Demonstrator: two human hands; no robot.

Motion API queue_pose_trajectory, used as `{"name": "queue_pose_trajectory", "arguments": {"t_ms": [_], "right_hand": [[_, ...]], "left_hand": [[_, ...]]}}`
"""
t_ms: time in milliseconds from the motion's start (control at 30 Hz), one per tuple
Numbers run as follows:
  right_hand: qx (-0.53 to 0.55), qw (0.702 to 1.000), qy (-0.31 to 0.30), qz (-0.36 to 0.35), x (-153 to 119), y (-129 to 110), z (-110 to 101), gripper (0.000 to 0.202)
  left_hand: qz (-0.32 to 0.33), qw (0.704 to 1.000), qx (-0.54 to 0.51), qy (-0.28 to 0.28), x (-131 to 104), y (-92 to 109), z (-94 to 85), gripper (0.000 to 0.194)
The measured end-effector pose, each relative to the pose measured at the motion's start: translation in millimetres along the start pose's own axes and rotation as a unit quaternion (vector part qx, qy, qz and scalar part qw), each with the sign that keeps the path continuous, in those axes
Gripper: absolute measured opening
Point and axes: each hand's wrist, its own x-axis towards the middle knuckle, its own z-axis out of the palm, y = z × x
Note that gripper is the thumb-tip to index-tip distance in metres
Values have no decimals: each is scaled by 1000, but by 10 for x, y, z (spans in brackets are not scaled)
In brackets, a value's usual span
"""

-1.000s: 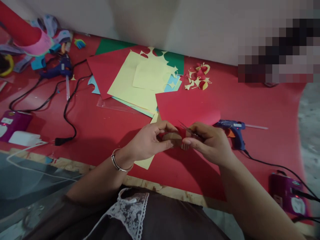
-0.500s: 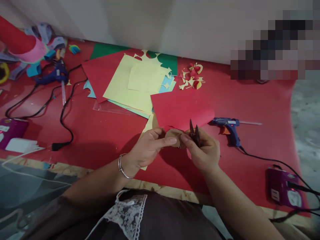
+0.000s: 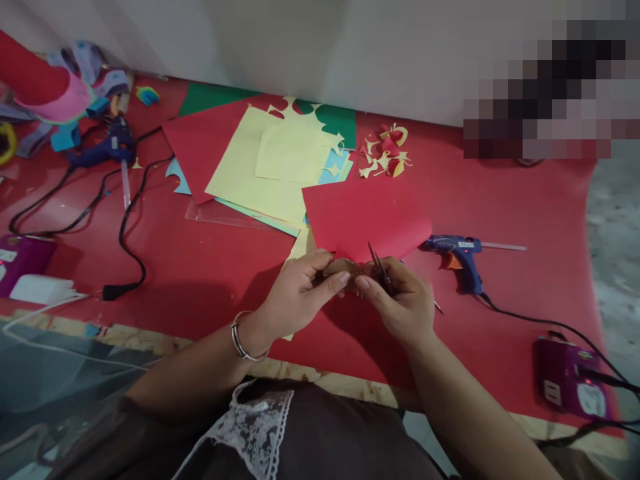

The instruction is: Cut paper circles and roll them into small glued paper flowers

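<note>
A small brown piece [image 3: 341,268] is pinched between my two hands over the red table. My left hand [image 3: 305,287], with a bangle at its wrist, grips its left side with thumb and fingers. On its right side, my right hand [image 3: 400,297] presses with the thumb while also holding dark scissors [image 3: 381,268], whose points stick up past the fingers. Just beyond both hands lies a red paper sheet [image 3: 365,213] with a curled right edge. What sits under my fingertips is hidden.
Yellow sheets [image 3: 250,170] overlap other coloured papers at centre-left. Paper scraps [image 3: 387,153] lie behind the red sheet. A blue glue gun [image 3: 463,257] is at right, another glue gun [image 3: 113,143] at left. Cords run to purple boxes [image 3: 570,380] on both sides.
Both hands have tilted the brown piece, which now shows a narrower face. The scissors have turned with my right hand, and their points look closer together.
</note>
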Motion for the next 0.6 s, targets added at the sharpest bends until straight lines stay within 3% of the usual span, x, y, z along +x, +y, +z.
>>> {"name": "queue_pose_trajectory", "arguments": {"t_ms": [67,267,467,600], "right_hand": [[-11,1000,-4,9,5,-9,-9,29],[-7,1000,4,1,-9,-24,-23,30],[47,998,-49,0,-32,43,-76,53],[34,997,-63,7,-10,39,-94,54]], "left_hand": [[3,1000,4,0,-4,-20,8,29],[-36,980,-195,1,4,-87,130,28],[-17,977,-211,34,52,-56,83,26],[-4,983,-181,22,60,4,36,19]]}}
